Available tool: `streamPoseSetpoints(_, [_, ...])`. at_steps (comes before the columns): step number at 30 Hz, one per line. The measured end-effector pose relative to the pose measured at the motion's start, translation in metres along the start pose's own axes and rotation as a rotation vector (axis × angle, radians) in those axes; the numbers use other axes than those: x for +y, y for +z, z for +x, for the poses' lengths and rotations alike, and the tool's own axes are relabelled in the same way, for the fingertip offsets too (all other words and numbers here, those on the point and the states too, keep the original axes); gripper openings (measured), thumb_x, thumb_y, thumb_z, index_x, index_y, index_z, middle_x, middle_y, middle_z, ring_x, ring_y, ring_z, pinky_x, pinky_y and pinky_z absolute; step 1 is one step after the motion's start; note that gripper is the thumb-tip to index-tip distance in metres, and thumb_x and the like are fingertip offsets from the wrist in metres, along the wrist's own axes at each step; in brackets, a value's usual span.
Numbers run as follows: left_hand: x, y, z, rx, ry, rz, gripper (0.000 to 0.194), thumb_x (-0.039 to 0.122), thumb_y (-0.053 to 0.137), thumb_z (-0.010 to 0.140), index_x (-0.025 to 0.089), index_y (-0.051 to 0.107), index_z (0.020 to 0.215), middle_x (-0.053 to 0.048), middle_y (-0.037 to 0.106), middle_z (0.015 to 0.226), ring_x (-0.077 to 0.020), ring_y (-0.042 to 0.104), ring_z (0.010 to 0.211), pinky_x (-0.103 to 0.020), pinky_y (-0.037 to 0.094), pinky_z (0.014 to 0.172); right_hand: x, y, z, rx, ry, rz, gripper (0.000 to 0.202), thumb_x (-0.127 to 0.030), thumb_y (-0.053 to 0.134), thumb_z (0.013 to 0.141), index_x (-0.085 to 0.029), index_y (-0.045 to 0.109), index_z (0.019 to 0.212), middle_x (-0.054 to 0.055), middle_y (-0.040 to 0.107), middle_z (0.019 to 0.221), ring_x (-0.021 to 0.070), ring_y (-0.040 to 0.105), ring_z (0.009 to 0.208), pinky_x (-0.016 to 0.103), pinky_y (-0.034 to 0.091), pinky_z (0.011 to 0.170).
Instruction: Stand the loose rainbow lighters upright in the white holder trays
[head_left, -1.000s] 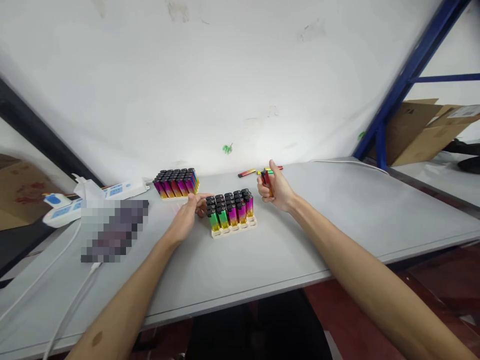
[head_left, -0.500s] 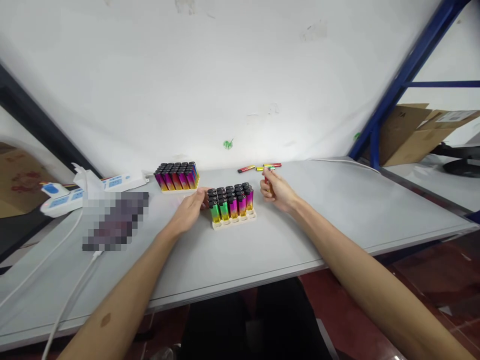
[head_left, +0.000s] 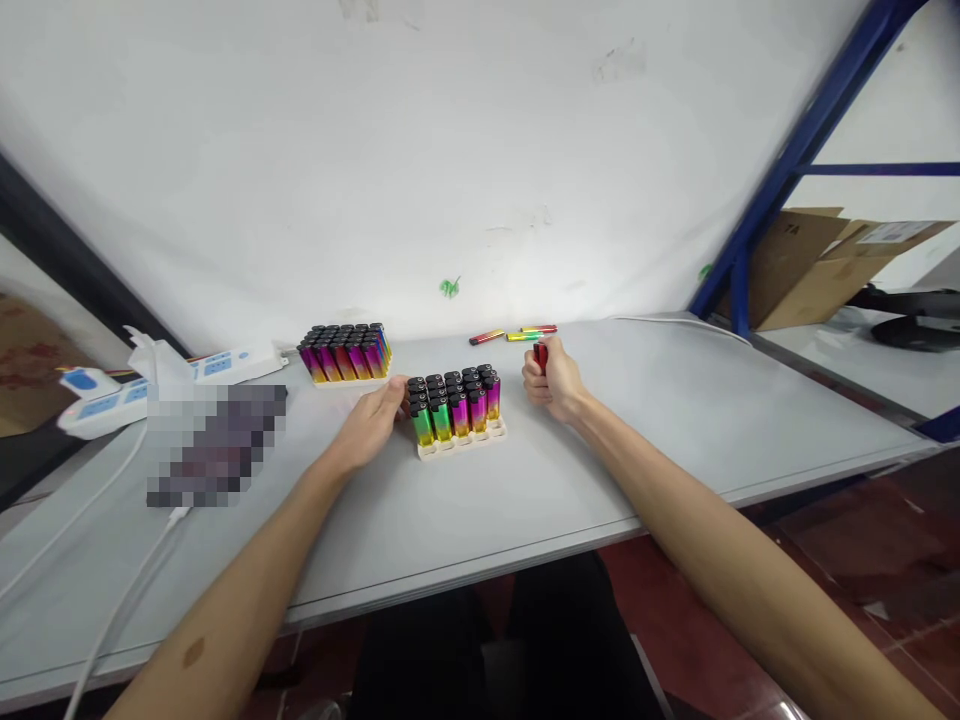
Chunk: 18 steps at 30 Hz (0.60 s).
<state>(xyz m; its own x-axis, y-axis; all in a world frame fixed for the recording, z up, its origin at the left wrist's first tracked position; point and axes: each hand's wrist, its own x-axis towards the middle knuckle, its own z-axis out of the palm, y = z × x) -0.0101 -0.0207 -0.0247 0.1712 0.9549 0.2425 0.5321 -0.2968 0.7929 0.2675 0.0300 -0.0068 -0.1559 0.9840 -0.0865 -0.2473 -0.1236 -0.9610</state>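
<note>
My right hand [head_left: 553, 382] is closed around a red lighter [head_left: 541, 354]. Its top shows above my fingers, and the thumb lies against it; the rest is hidden in the fist. To the left stands a cream rack [head_left: 461, 443] with rows of upright black-topped lighters [head_left: 458, 410] in green, purple and gold. My left hand [head_left: 379, 412] grips this rack at its left end, thumb in front and the other fingers partly hidden behind the lighters. Bare slots show along the rack's front edge. Several loose lighters [head_left: 523, 337] lie by the wall, beyond my right hand.
A second lighter block [head_left: 345, 355] stands at the back left. Farther left are a white power strip [head_left: 238, 362], a blurred-out dark device [head_left: 225, 440] and a white cable [head_left: 112, 610]. Cardboard boxes [head_left: 814, 265] sit beyond the blue frame [head_left: 780, 175] on the right.
The red lighter has turned in my right hand, with its top now showing beside the thumb. My left hand stays at the rack's left end. The whole view has shifted slightly.
</note>
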Motion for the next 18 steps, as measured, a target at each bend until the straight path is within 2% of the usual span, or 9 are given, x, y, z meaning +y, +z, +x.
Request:
streamPoseSetpoints(4, [-0.0026,0.0003,0.0014,-0.005,0.006,0.017,0.074,0.072,0.017,0.093,0.018,0.065,0.106,-0.007,0.067,0.092,-0.0235,0.057,0.087,-0.036,0.045,0.083,0.0003,0.0007,-0.0003,-0.033,0.025,0.017,0.058,-0.071,0.037,0.087,-0.023,0.024,0.057,-0.009,0.016,0.044,0.0062,0.009,0.038,0.022,0.006,0.036])
streamPoseSetpoints(10, [-0.0006,0.0004,0.0014,0.003,-0.004,0.045,0.075,0.073,0.016,0.093,0.017,0.065,0.1,-0.008,0.067,0.091,-0.0231,0.056,0.084,-0.038,0.045,0.085,0.0003,0.0022,-0.0001,-0.053,0.023,0.005,0.048,-0.053,0.033,0.093,-0.023,0.024,0.056,-0.008,0.016,0.043,0.0067,0.007,0.038,0.022,0.007,0.036])
streamPoseSetpoints(13, [0.001,0.0003,0.0012,0.022,-0.028,0.082,0.076,0.075,0.016,0.091,0.016,0.064,0.091,-0.008,0.066,0.088,-0.0229,0.056,0.082,-0.038,0.045,0.085,-0.0021,0.0014,-0.0009,-0.064,0.018,0.033,0.049,-0.054,0.032,0.093,-0.022,0.028,0.056,-0.008,0.017,0.043,0.0065,0.009,0.037,0.021,0.009,0.036])
streamPoseSetpoints(15, [0.0022,0.0002,0.001,0.024,-0.025,0.092,0.075,0.075,0.016,0.091,0.016,0.063,0.089,-0.008,0.066,0.088,-0.0227,0.056,0.082,-0.038,0.045,0.085,-0.0041,0.0006,-0.0021,-0.113,0.038,0.062,0.051,-0.061,0.033,0.092,-0.022,0.038,0.06,-0.007,0.025,0.045,0.0071,0.018,0.036,0.021,0.017,0.037])
streamPoseSetpoints(18, [0.0046,0.0001,0.0005,0.027,-0.022,0.092,0.075,0.075,0.016,0.091,0.016,0.062,0.087,-0.007,0.066,0.086,-0.0224,0.056,0.081,-0.037,0.046,0.082,-0.0057,0.0,-0.0039,-0.231,0.05,0.081,0.049,-0.068,0.042,0.088,-0.021,0.053,0.078,-0.004,0.046,0.057,0.0105,0.042,0.043,0.024,0.036,0.045])
